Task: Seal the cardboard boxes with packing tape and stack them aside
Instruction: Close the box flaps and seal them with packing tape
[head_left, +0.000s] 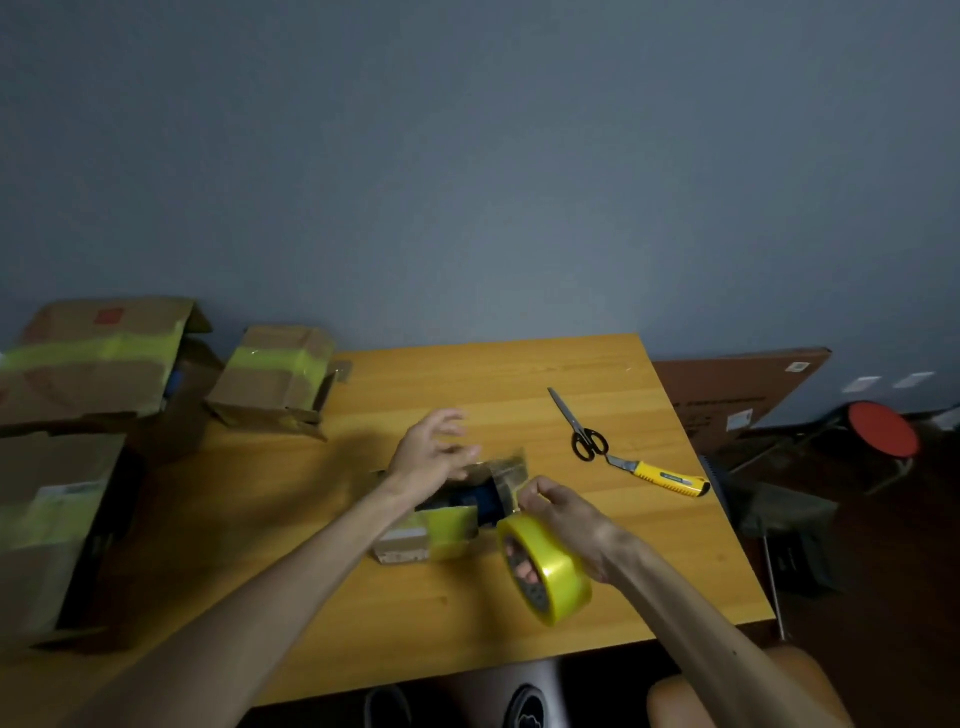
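Note:
A small cardboard box (415, 540) lies in the middle of the wooden table (363, 613), its top flaps apart and a dark blue item showing inside. A strip of yellow tape crosses its near flap. My right hand (566, 514) holds a roll of yellow packing tape (550, 571), fingers through the core, with thumb and forefinger pinching the tape end at the box's right flap. My left hand (431, 452) hovers over the box's far side with its fingers spread and relaxed, holding nothing.
Three taped cardboard boxes stand at the left: a large box (98, 358), a smaller box (280, 374) and a near box (47, 525). Scissors (579, 426) and a yellow utility knife (665, 475) lie at the right. A red stool (883, 428) stands beyond the table.

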